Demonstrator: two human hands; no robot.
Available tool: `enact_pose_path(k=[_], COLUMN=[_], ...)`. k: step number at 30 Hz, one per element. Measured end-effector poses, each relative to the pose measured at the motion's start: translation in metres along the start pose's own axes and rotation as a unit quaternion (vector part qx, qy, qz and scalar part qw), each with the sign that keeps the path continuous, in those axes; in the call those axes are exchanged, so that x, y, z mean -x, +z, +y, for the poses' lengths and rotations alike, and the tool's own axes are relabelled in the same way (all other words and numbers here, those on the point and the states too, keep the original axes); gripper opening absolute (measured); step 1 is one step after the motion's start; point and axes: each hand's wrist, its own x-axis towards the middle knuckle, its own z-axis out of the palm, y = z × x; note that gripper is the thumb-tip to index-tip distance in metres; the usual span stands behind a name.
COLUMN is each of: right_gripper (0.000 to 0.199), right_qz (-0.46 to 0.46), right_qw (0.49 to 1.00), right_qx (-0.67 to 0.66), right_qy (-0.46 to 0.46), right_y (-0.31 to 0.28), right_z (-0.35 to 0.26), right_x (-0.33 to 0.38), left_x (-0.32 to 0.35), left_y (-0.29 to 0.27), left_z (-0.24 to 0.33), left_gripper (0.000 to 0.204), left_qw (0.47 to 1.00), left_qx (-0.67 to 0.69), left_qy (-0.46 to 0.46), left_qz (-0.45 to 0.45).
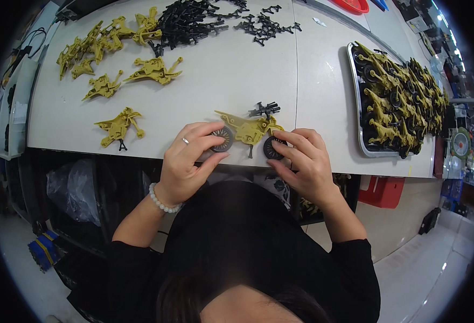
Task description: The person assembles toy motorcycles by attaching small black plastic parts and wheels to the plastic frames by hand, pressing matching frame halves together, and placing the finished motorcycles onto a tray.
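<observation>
In front of me at the table's near edge lies a yellow plastic toy motorcycle body (246, 129). My left hand (185, 157) is closed, its thumb and fingers pinching a black spoked toy wheel (223, 141) at the body's left end. At the right end, my right hand (311, 164) grips a second black spoked wheel (273, 148), partly covered by the fingers. Whether either wheel is joined to the body, I cannot tell. Just beyond the body sits a small black plastic part (265, 110). Another yellow body (118, 127), with a small black piece at its lower end, rests left of my left hand.
Two yellow bodies (153, 70) lie farther back, near a row of several more (94, 46). Black plastic pieces (188, 24) are heaped at the far side. To the right, a metal tray (362, 141) holds many yellow bodies with black wheels. A red bin (381, 192) is below the table edge.
</observation>
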Motion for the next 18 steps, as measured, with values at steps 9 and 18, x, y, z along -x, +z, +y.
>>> enact_pose_path(k=[9,18], right_gripper=[0.037,0.03], right_qz=[-0.021,-0.009], right_qw=[1.0,1.0], right_qx=[0.004,-0.001], right_qy=[0.009,0.007], right_y=[-0.0032,-0.0022], right_z=[0.0009,0.0034], right_x=[-0.0054,-0.0056], left_x=[-0.0006,-0.0045], left_y=[0.0001,-0.0031], left_z=[-0.0014,-0.002], left_gripper=[0.025,0.024], left_qw=[1.0,0.997], left_qx=[0.009,-0.048], left_qy=[-0.023,0.033], left_qz=[-0.012,-0.055])
